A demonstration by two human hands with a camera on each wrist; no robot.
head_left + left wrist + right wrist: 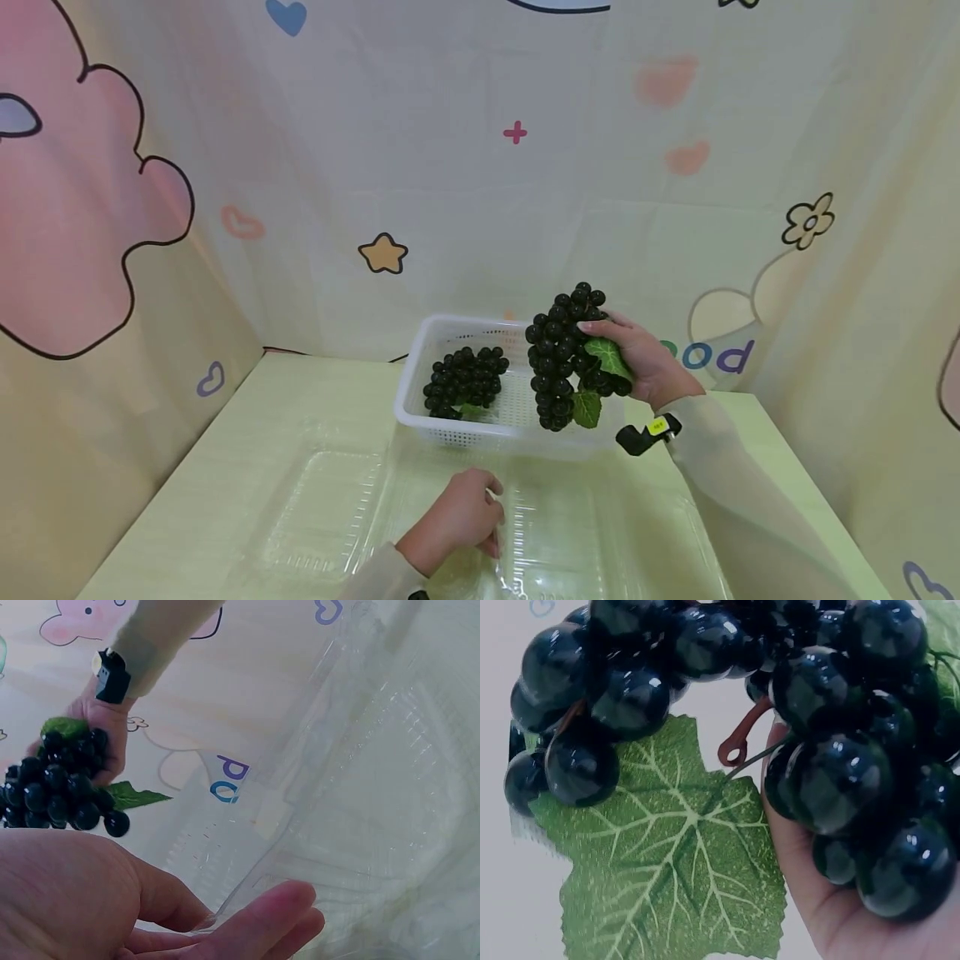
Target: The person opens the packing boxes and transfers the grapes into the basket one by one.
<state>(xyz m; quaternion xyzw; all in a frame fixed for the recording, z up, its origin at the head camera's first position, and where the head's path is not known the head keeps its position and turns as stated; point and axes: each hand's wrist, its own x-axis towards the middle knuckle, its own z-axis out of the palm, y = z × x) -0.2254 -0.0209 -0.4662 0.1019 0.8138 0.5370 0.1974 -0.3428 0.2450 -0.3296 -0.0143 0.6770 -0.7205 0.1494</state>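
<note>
My right hand (651, 357) grips a bunch of black grapes (553, 350) with green leaves, held up over the right part of a white plastic basket (450, 423). Up close in the right wrist view, a green leaf (682, 847) hangs beside the shiny grapes, and the palm lies under some of them. A second bunch of black grapes (467, 377) lies inside the basket on the left. In front of the basket, my left hand (463, 510) pinches the edge of a clear plastic container (390, 795) between thumb and fingers.
Clear plastic containers, one at the left (324, 508), cover much of the pale table (225, 467); their transparent outlines overlap and are hard to separate. A printed curtain (465, 167) hangs behind the table and along both sides.
</note>
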